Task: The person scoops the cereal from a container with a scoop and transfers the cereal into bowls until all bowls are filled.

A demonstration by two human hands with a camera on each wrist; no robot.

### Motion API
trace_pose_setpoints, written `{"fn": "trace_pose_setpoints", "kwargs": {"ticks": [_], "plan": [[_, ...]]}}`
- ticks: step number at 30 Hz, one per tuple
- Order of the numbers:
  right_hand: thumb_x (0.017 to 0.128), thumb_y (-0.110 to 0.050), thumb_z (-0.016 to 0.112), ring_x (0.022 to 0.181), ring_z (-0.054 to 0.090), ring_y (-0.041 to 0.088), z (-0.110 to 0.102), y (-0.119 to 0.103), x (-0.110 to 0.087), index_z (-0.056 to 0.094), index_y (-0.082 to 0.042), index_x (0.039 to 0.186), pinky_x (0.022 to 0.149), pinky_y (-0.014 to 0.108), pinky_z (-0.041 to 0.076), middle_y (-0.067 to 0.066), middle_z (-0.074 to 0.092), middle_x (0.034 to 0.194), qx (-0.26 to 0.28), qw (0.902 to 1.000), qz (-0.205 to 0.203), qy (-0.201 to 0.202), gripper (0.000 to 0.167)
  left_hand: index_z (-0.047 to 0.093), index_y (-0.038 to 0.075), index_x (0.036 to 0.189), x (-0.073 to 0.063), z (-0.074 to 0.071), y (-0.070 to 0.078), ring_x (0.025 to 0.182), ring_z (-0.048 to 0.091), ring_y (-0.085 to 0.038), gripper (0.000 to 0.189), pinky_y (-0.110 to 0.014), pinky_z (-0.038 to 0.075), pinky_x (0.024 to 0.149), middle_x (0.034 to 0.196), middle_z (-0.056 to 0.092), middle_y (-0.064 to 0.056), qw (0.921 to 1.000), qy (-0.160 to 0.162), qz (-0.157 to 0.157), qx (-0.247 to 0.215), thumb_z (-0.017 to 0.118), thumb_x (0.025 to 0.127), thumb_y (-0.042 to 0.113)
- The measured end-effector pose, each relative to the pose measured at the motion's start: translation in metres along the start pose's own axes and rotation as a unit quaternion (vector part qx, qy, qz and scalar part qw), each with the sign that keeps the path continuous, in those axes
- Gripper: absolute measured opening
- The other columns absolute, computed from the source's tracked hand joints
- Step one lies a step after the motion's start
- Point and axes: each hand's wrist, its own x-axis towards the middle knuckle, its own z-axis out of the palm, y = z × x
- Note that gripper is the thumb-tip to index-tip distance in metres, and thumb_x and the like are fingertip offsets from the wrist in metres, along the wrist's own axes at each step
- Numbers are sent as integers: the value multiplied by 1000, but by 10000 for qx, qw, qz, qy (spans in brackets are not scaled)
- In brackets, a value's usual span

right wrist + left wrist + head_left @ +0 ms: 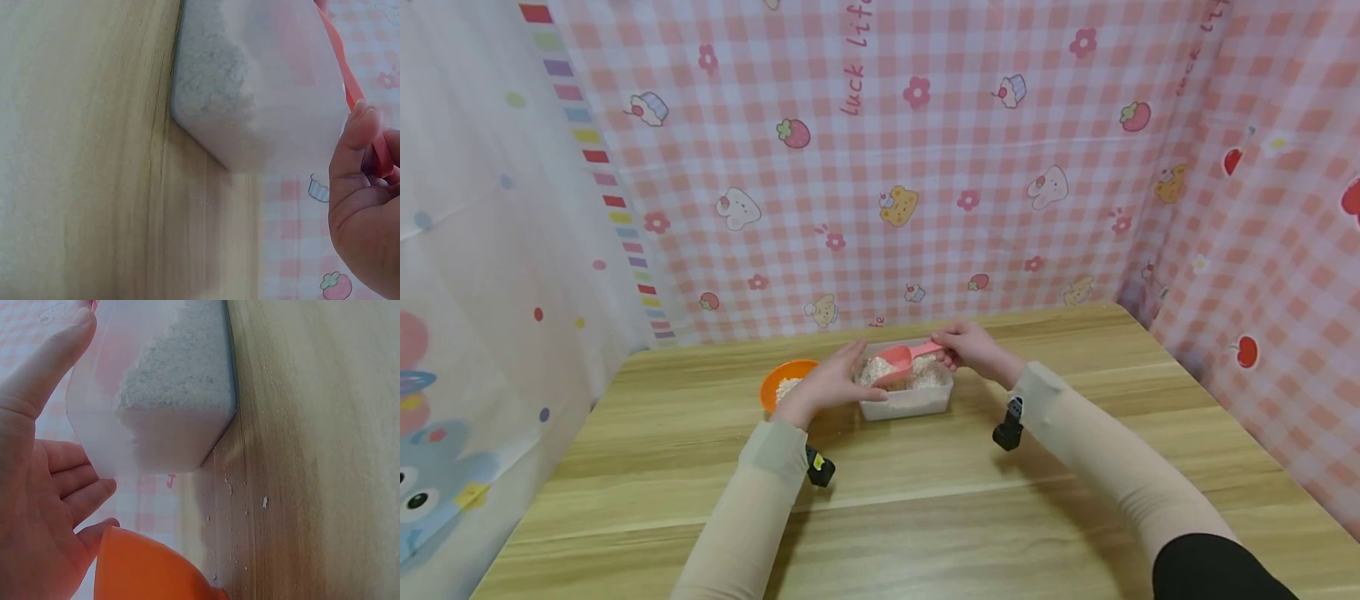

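Note:
A white translucent plastic box (904, 406) stands on the table, filled with pale flakes (181, 369) that look like oats. My right hand (973, 350) pinches the handle of a pink scoop (901, 358) between thumb and fingers. The scoop's bowl lies over the flakes inside the box, with some flakes in it. Spread over the box's left end is my left hand (833, 379), thumb by the front rim and fingers toward the back. Its fingers are loosely bent beside the box wall; firm contact is hard to tell. An orange bowl (772, 385) holding pale flakes sits left of the box, partly hidden by my left hand.
Everything stands on a wood-grain table (895, 517). A few crumbs (265, 502) lie between box and bowl. Behind the table hangs a pink checked curtain (880, 167), close to its back edge; more cloth hangs at left and right.

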Motion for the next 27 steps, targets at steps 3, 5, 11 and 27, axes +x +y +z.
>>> {"fn": "trace_pose_setpoints", "kwargs": {"ticks": [3, 5, 11, 27], "plan": [[104, -12, 45, 57, 50, 8, -3, 2, -1, 58, 12, 109, 52, 19, 46, 2, 57, 67, 208, 9998, 16, 56, 28, 16, 8, 156, 0, 0, 0, 145, 17, -29, 107, -47, 22, 115, 160, 15, -14, 10000, -30, -23, -17, 76, 79, 50], [104, -13, 45, 58, 50, 7, -4, 0, -2, 57, 12, 111, 52, 18, 45, 2, 57, 68, 305, 9995, 14, 78, 29, 16, 8, 156, -1, 0, 1, 145, 17, -29, 106, -48, 21, 115, 160, 15, -13, 10000, -36, -31, -5, 76, 79, 50], [104, -12, 44, 56, 49, 8, -9, -8, -2, 58, 11, 107, 51, 18, 44, 2, 58, 66, 523, 9984, -70, 183, 28, 16, 8, 156, 0, 0, 1, 145, 17, -29, 107, -46, 21, 115, 160, 15, -11, 10000, -27, -24, 58, 76, 78, 52], [104, -12, 44, 54, 49, 8, -22, -34, -8, 59, 12, 109, 50, 19, 45, 3, 58, 65, 670, 9961, -414, 401, 29, 19, 6, 155, 1, -2, 1, 143, 22, -30, 106, -47, 24, 114, 159, 20, -15, 10000, 27, 72, -13, 78, 77, 49]]}}
